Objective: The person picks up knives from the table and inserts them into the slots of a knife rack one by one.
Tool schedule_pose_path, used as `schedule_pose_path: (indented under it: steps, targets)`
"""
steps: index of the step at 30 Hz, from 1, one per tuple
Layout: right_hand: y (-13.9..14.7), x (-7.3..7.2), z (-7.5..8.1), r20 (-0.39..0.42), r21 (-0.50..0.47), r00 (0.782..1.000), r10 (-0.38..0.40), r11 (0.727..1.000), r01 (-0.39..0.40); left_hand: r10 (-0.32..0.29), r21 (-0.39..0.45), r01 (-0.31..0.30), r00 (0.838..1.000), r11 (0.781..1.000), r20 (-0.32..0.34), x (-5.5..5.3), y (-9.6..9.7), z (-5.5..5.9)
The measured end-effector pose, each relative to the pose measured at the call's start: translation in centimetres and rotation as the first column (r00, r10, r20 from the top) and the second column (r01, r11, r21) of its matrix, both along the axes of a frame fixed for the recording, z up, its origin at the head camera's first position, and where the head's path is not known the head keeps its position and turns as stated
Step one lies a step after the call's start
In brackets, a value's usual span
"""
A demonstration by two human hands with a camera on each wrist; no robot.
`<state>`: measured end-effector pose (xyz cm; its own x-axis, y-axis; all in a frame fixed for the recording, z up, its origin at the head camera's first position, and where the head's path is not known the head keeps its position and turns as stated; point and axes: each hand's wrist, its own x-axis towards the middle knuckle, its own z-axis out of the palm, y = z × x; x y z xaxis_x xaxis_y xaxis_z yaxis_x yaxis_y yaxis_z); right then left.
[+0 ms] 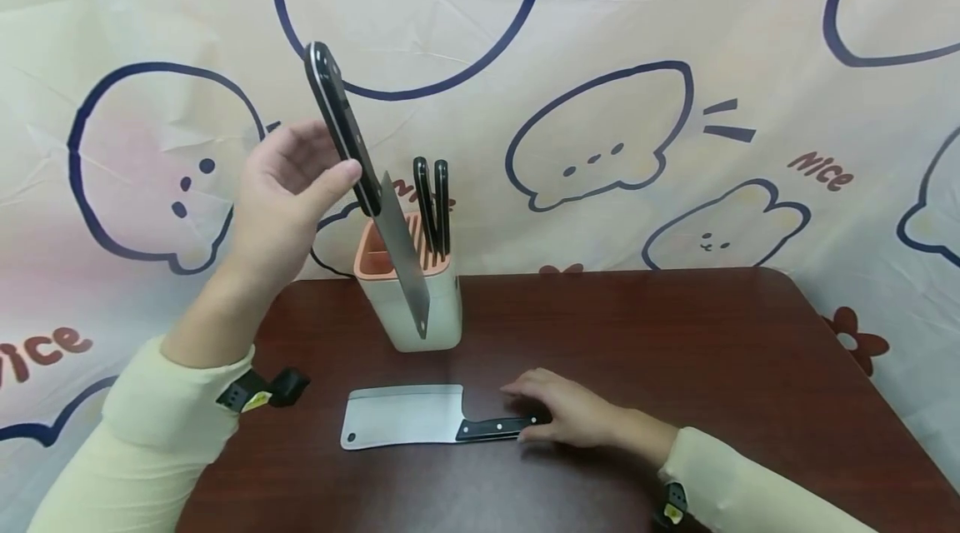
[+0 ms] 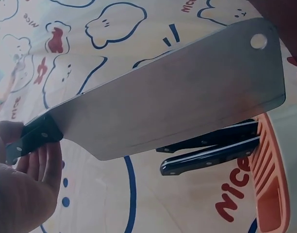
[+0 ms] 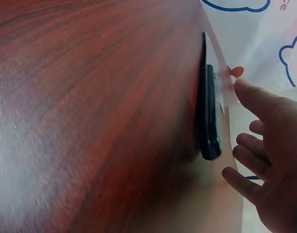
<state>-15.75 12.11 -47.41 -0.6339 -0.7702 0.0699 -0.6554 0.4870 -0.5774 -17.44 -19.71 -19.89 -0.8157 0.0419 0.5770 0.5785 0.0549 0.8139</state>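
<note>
My left hand [image 1: 288, 193] is raised at the left of the head view, gripping a cleaver by its black riveted handle between thumb and fingers. That cleaver's broad steel blade [image 2: 177, 92] slants downward in front of the knife block [image 1: 422, 315], and a round hole marks one corner. A second cleaver [image 1: 405, 416] lies flat on the table, its blade to the left and black handle to the right. Around the end of this handle hovers my right hand [image 1: 576, 410], fingers loosely spread. In the right wrist view the handle [image 3: 210, 116] shows apart from the fingers.
Two black-handled knives [image 1: 442, 208] stand in the slotted orange top of the white block. Beneath everything is a dark red-brown wooden table [image 1: 637, 333]. A cartoon-printed cloth [image 1: 465, 133] hangs behind its far edge.
</note>
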Motion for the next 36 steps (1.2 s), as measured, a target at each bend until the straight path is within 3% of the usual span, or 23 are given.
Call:
schedule_pose_path:
  steps: [11,17,21,27,36]
  targets:
    - [-1.2,0.5,-1.5,-0.061,0.032,0.998,0.002,0.999,0.0,-0.027,0.167,0.036,0.998,0.985,-0.052,-1.2,0.0,1.9]
    - [-1.8,0.6,-2.2,-0.126,0.048,0.992,-0.011,0.999,0.017,-0.03,0.203,0.043,0.997,0.978,-0.067,-1.8,-0.2,2.1]
    - [-1.9,0.8,-2.4,-0.124,0.061,0.992,-0.035,0.997,0.043,-0.034,0.228,0.047,0.997,0.972,-0.064,-2.2,-0.4,2.0]
    - [-1.7,0.7,-2.4,-0.15,0.083,0.986,-0.072,0.993,0.085,-0.017,0.23,0.023,0.999,0.973,-0.028,-2.7,-0.2,2.1]
    - [-0.8,0.5,-1.9,-0.149,0.119,0.983,-0.102,0.986,0.12,0.04,0.142,-0.04,0.999,0.989,0.001,-3.4,0.0,2.0]
